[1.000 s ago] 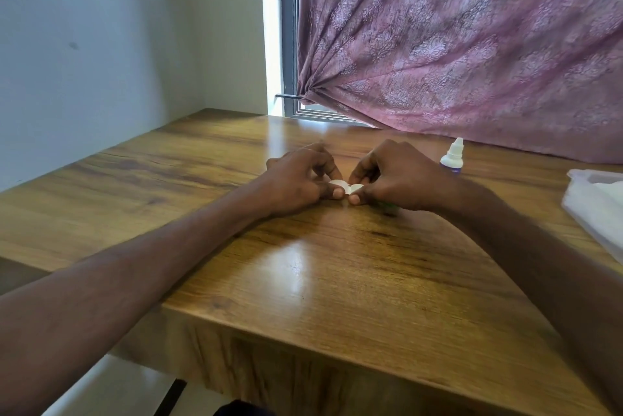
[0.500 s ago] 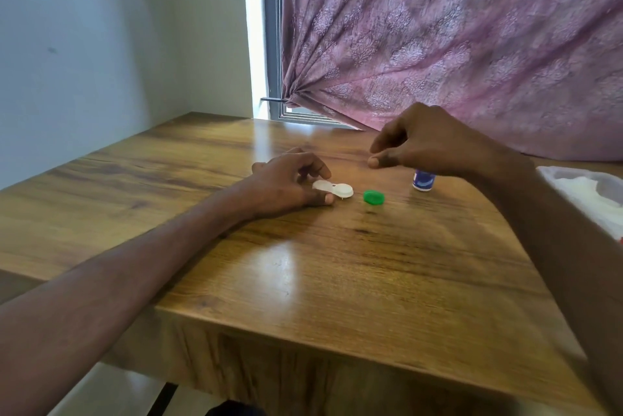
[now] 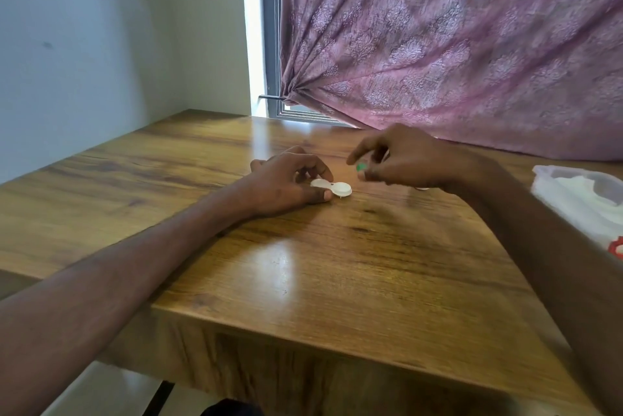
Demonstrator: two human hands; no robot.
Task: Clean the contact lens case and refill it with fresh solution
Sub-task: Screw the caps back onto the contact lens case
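Nearest the camera is the front edge of the wooden table (image 3: pixel 303 281), glossy grain with a bright patch of window glare in the middle; both forearms come in from the bottom corners and reach across it.

Further in, the left hand (image 3: pixel 286 183) rests on the tabletop with its fingers curled; thumb and forefinger are pinched on the left end of the white contact lens case (image 3: pixel 332 187), which lies flat on the wood near the middle of the table; the case's right well sticks out past the fingertips and looks white on top, can't tell if that's a cap or the bare well.

Just right of the case, apart from it and a bit higher, the right hand (image 3: pixel 401 159) hovers over the table; thumb and fingers are closed on a small green cap (image 3: pixel 361 166), only a sliver of green shows between them, the forefinger pokes out to the left; it's motion-blurred so the exact grip is fuzzy.

Off at the right edge sits a white plastic bag (image 3: pixel 583 193), crumpled, with a bit of red print at its near corner.

Behind everything: a pink patterned curtain (image 3: pixel 455 45) gathered at the left, a strip of window frame (image 3: pixel 269 45) beside it, and a plain pale wall (image 3: pixel 84 45) on the left.
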